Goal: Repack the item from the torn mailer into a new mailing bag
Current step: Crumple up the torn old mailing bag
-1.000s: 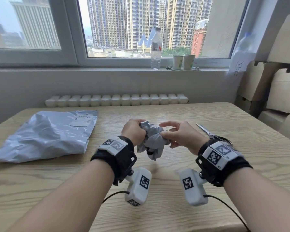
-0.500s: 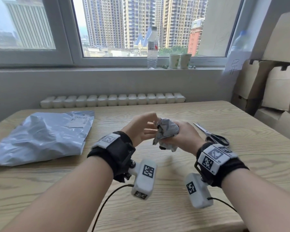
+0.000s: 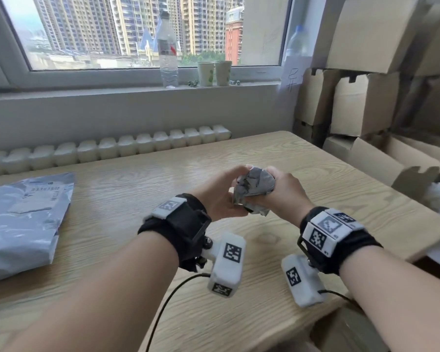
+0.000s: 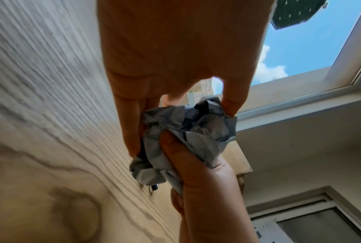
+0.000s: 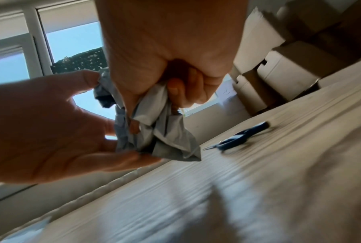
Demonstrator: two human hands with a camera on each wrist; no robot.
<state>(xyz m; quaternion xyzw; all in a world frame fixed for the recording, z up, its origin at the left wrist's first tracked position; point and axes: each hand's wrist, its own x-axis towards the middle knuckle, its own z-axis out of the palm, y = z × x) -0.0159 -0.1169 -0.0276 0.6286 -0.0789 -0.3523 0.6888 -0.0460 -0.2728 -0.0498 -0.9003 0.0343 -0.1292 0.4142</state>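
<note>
A crumpled grey torn mailer [image 3: 254, 186] is balled up in my right hand [image 3: 282, 191], above the middle of the wooden table [image 3: 264, 153]. The right wrist view shows its curled fingers [image 5: 175, 92] squeezing the wad [image 5: 160, 131]. My left hand [image 3: 224, 199] lies against the wad's left side, its thumb on top and its fairly straight fingers underneath. In the left wrist view the thumb tip [image 4: 231, 106] touches the wad [image 4: 196, 129]. A filled grey mailing bag [image 3: 23, 219] with a label lies flat at the table's left.
Dark-handled scissors [image 5: 237, 139] lie on the table beyond my right hand. Stacked cardboard boxes [image 3: 366, 102] stand along the right. A water bottle [image 3: 167, 49] and two paper cups [image 3: 214, 72] are on the windowsill. A radiator runs behind the table's far edge.
Both hands squeezed the mailer a second ago. My left hand has since loosened to a touch, and my right hand has closed round the wad and carried it to the right.
</note>
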